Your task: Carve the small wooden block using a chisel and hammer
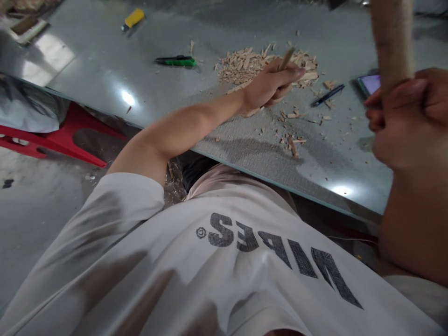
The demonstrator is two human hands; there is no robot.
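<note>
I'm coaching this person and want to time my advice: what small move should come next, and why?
Perhaps lower the thick wooden handle toward the slim wooden stick: the right hand holds it raised, while the left hand grips the stick over the wood chips.

To the left of your left hand you have 2 tools on the table: a green-and-black cutter and, farther off, a yellow tool. Between your hands lies a dark pen-like tool; just beside your right hand, a phone-like device. Well left of both, below the tabletop, stands 1 red plastic stool.
</note>
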